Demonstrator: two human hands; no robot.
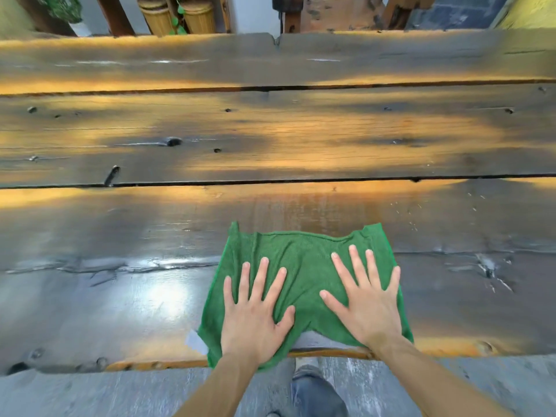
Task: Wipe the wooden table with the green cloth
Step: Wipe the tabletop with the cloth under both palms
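Cloth (pixel 304 266) is lying spread at the tabletop (pixel 270 130) near edge. Left hand (pixel 255 320) and right hand (pixel 371 305) are pressing it flat, fingers splayed. Near plank is looking wet; far planks probably remaining.

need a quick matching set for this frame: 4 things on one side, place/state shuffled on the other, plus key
Things
1. green microfibre cloth
2. left hand
3. white tag
4. round woven bamboo baskets

Places or states
A. beyond the far edge of the dark wooden plank table
B. spread flat at the near table edge
C. sticking out at the cloth's near left corner
D. fingers splayed, pressing the cloth's left half

Pairs: 1-B, 2-D, 3-C, 4-A
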